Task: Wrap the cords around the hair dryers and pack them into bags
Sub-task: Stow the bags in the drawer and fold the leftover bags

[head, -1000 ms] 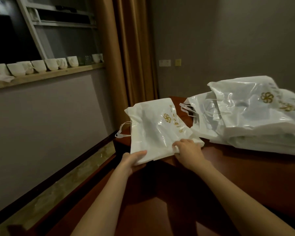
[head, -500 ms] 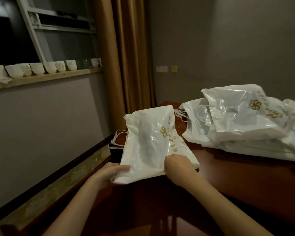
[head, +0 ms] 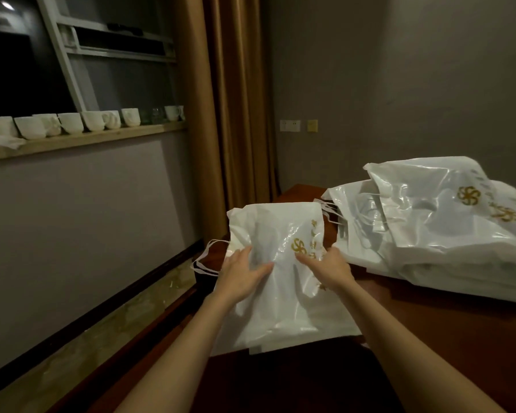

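Observation:
A white plastic bag (head: 283, 293) with a gold logo lies on the dark wooden table (head: 444, 338) in front of me, its white cord handles (head: 204, 259) hanging past the table's left edge. My left hand (head: 242, 274) rests on the bag's upper left with straight, spread fingers. On the bag's upper right, beside the logo, my right hand (head: 331, 268) grips the crinkled edge with its thumb laid across the plastic. No hair dryer or cord shows; whatever is inside the bag is hidden.
A pile of several similar white bags (head: 435, 234) covers the table's right side. The floor (head: 102, 329) drops away left of the table edge. A wall ledge (head: 81, 140) holds white cups, and brown curtains (head: 221, 114) hang behind.
The bag has come nearer to me along the table. Both hands left its near bottom edge and moved up onto its upper part.

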The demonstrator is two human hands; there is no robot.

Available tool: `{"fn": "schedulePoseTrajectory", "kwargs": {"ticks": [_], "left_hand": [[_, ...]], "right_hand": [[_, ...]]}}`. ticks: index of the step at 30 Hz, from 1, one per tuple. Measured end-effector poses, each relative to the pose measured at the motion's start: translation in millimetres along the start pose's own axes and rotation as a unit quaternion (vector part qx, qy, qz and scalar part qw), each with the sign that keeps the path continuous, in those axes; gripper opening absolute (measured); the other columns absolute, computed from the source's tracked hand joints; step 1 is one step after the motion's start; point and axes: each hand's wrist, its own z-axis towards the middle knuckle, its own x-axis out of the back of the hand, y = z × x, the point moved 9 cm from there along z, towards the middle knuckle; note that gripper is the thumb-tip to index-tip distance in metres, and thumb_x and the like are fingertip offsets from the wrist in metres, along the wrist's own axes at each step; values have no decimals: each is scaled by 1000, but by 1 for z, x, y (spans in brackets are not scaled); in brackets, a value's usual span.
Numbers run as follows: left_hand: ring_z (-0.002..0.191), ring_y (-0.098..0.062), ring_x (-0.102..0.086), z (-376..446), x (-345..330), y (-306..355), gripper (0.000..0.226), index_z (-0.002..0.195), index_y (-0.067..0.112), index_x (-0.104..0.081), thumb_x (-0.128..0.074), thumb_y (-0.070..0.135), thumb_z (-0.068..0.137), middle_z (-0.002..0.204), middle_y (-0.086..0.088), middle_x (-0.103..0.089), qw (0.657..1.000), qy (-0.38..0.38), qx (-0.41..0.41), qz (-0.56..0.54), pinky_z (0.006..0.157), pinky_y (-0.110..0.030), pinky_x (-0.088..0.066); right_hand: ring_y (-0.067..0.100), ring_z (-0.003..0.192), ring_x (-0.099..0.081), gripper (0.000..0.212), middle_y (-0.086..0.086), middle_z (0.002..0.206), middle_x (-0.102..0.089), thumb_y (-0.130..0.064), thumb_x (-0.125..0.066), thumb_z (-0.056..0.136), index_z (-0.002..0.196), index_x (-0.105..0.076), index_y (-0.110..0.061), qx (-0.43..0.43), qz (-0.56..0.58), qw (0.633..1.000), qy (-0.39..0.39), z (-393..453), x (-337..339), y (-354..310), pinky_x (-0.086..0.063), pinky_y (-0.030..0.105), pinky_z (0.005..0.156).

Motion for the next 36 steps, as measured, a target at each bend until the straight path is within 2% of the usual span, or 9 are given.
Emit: {"fn": "schedulePoseTrajectory", "kwargs": {"ticks": [3, 8, 11, 14, 18, 24, 27, 30, 36], "left_hand": [[148, -32, -19, 12, -21, -17, 108, 154, 32, -18, -36, 92, 66, 161, -1, -25, 998, -41, 50, 19, 118, -59, -15], [151, -31, -5, 9, -26, -10, 86, 155, 34, -14, -43, 75, 85, 163, -1, -19, 997, -61, 40, 34, 119, -58, -1], [151, -30, -2, 1, -26, -6, 83, 155, 34, -17, -48, 70, 87, 162, 0, -20, 996, -71, 39, 26, 119, -59, 1], [151, -30, 1, -10, -27, -3, 83, 155, 34, -17, -53, 66, 87, 162, 0, -23, 997, -63, 33, 22, 119, -59, 1], [149, -30, -15, -29, -30, 0, 90, 153, 40, -17, -60, 69, 80, 159, 1, -28, 996, -84, 25, -17, 118, -59, -15], [121, -14, -54, -69, -25, 12, 85, 147, 40, -35, -72, 63, 74, 140, 9, -50, 978, -104, 0, -181, 101, -36, -49], [114, -12, -58, -80, -7, 15, 80, 137, 38, -46, -71, 68, 67, 129, 12, -53, 965, -94, 6, -243, 99, -38, -51], [125, -21, -53, -88, 6, 11, 87, 142, 32, -42, -67, 73, 70, 144, 5, -47, 969, -75, 21, -234, 107, -47, -44], [122, -20, -53, -102, 72, -19, 70, 140, 22, -52, -49, 67, 87, 136, 2, -56, 989, 60, 71, -117, 106, -41, -41]], "right_hand": [[38, 132, -36, 120, 19, 142, -41, -84, -62, 58, 141, -34, -3, -68, -34, 997, 14, 6, 6, 3, -31, 51, 109], [27, 105, -61, 98, 9, 118, -64, -72, -76, 54, 126, -57, -7, -36, 160, 981, -108, 14, -16, -15, -52, 39, 86], [27, 108, -62, 105, 7, 120, -64, -66, -83, 43, 130, -53, -15, -22, 225, 960, -164, 11, -38, -30, -50, 46, 96], [24, 114, -57, 88, 7, 128, -57, -48, -82, 62, 136, -45, -16, 3, 249, 955, -165, 2, -49, -41, -49, 42, 97], [26, 116, -54, 88, 7, 131, -53, -29, -85, 67, 138, -38, -10, -44, 268, 957, -105, -14, -46, -22, -50, 36, 91], [25, 93, -70, 45, 10, 102, -73, -23, -77, 73, 114, -67, -6, -21, 335, 929, -153, -54, -39, -16, -56, 34, 78], [31, 99, -69, 50, 15, 108, -71, -22, -77, 72, 118, -65, -6, -37, 404, 895, -185, -75, -47, -17, -55, 40, 86], [28, 91, -70, 37, 16, 105, -72, -13, -73, 77, 113, -67, -4, -24, 438, 879, -189, -100, -48, -26, -58, 31, 69], [24, 95, -70, 63, 7, 108, -72, -9, -84, 64, 122, -60, -10, 42, 416, 902, -106, -108, -26, -29, -57, 34, 77]]}}
